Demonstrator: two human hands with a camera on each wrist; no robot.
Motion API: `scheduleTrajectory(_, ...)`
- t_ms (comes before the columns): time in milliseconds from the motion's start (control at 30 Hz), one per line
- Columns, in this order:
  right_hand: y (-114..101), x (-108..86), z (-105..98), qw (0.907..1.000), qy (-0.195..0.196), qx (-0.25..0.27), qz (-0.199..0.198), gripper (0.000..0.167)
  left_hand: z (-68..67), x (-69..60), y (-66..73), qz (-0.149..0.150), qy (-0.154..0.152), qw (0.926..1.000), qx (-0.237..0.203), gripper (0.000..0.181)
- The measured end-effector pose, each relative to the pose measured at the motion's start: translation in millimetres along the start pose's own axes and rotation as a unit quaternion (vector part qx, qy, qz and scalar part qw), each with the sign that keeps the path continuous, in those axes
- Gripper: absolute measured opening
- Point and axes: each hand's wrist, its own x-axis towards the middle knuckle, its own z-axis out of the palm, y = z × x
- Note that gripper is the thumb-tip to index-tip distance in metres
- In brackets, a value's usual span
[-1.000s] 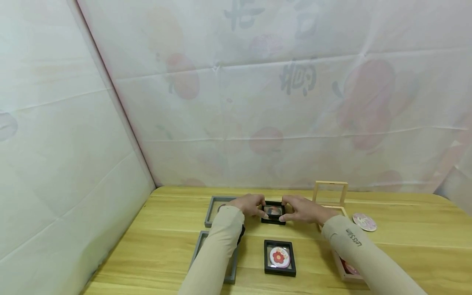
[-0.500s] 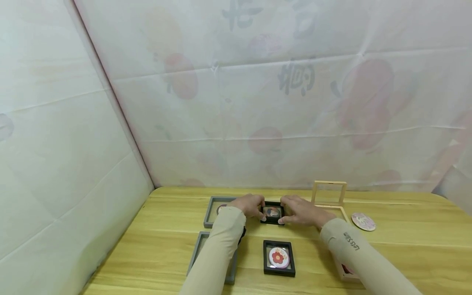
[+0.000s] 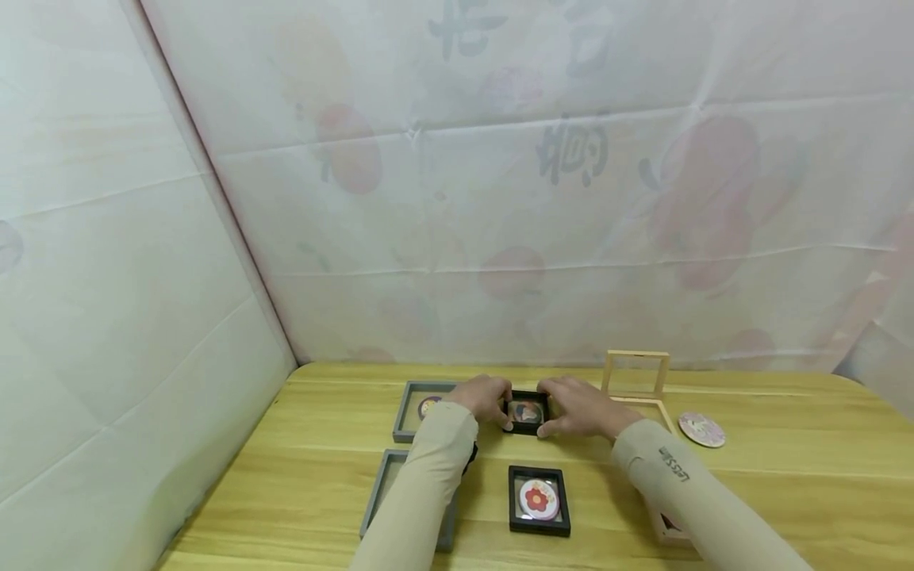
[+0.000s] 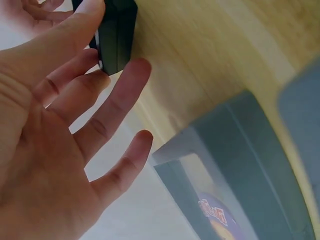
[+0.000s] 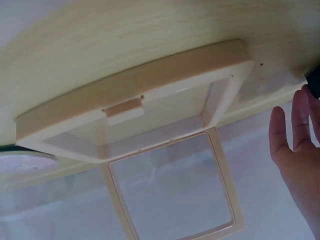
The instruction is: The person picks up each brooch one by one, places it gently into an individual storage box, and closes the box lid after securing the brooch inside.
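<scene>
A small black display frame (image 3: 525, 429) lies at the back of the table, its cover down over a round dark-and-red badge (image 3: 527, 411). My left hand (image 3: 482, 396) grips its left side, thumb towards the front edge and fingers behind. In the left wrist view, the thumb and fingertips touch the black frame (image 4: 120, 37), with the last two fingers spread away from it. At the opposite side, my right hand (image 3: 580, 408) holds the frame between thumb and fingers. The right wrist view catches only a dark corner of the frame (image 5: 314, 82) beside the fingers.
Two grey frames (image 3: 402, 436) lie at left, partly under the left arm. Nearer me is another black frame (image 3: 539, 527) with a red-flower badge. At right stand a pale frame with raised lid (image 3: 638, 352), a loose round pink badge (image 3: 702, 429) and another pale frame (image 3: 671, 539).
The black frame's cover, partly raised a second ago, has come down flat over the badge. Both hands stay at its sides; the right hand has shifted slightly left.
</scene>
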Motion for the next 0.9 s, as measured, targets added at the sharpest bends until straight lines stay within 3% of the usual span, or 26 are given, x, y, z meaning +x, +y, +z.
scheduleTrajectory(133,-0.7,1.6,-2.3,0.9997,-0.015,-0.014,0.015,0.077,1.7,0.3,1.0,0.000,0.009,1.0000,-0.003,0.030)
scheduleTrajectory(400,-4.9,5.6,-8.2,0.9986,-0.035,-0.038,0.011,0.070,6.6,5.5,-0.2,-0.001,0.011,0.9998,-0.013,0.032)
scheduleTrajectory(633,-7.9,5.8,-8.9,0.9982,-0.030,-0.051,-0.014,0.067,3.5,2.3,-1.3,0.002,0.016,0.9997,-0.020,0.029)
scheduleTrajectory(900,-5.9,5.0,-6.9,0.9986,-0.032,-0.040,-0.014,0.068,3.9,0.8,1.8,-0.002,0.020,0.9997,-0.011,0.027)
